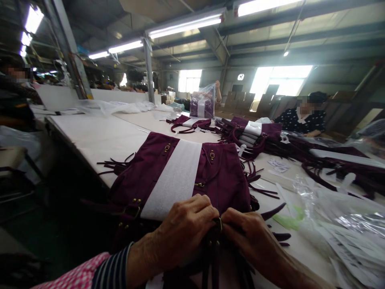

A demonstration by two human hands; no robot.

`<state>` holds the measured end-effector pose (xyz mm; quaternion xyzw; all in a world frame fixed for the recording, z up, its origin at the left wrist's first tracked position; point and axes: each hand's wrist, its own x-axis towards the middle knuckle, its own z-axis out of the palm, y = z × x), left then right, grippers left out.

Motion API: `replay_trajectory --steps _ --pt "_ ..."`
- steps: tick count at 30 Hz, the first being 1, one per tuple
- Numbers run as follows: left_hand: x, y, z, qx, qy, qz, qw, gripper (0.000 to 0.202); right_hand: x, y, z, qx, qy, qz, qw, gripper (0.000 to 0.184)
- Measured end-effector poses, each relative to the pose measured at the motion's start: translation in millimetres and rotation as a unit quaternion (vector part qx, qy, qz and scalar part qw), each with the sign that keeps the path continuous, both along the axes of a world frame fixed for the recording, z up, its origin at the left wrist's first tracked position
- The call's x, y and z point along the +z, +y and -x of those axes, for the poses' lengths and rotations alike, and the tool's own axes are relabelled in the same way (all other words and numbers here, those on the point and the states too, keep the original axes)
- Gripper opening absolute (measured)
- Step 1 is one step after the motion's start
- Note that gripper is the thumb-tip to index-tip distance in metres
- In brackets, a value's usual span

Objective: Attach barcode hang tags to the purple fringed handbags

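Observation:
A dark purple handbag lies on the table in front of me, a wide white paper band wrapped around its middle. Brass buckles and a small brass clasp show on its face. At the bag's near edge, my left hand is closed, its fingers pinching the strap beside a brass ring. My right hand grips the same strap from the ring's other side, thumb and fingers together. Dark strap ends hang below the ring. The fingertips partly hide the strap between them.
More purple bags with paper bands lie further along the white table. Clear plastic bags and papers cover the right side. A person sits across the table. Another person's hand holds up a bagged purple bag.

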<state>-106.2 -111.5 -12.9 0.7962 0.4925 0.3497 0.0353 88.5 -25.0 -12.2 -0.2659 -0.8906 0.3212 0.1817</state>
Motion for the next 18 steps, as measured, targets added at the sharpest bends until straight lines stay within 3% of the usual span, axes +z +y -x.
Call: replay_trajectory --steps 6,9,13,18 --pt "0.5 3.5 5.5 -0.027 -0.034 -0.04 0.998 0.005 8.8 -4.5 3.3 -0.036 0.033 0.215 0.975 0.021" --pt "-3.2 3.4 6.6 -0.035 -0.043 -0.053 0.997 0.004 14.6 -4.8 6.3 -0.054 0.044 0.33 0.941 0.016" --pt "-5.0 2.1 6.4 -0.048 -0.02 -0.065 0.997 0.007 16.0 -6.1 5.5 -0.048 0.073 0.471 0.878 0.026" --pt "0.9 -2.0 4.9 -0.061 0.072 -0.089 0.992 0.013 2.4 -11.7 3.4 -0.057 0.161 0.531 0.83 0.031"
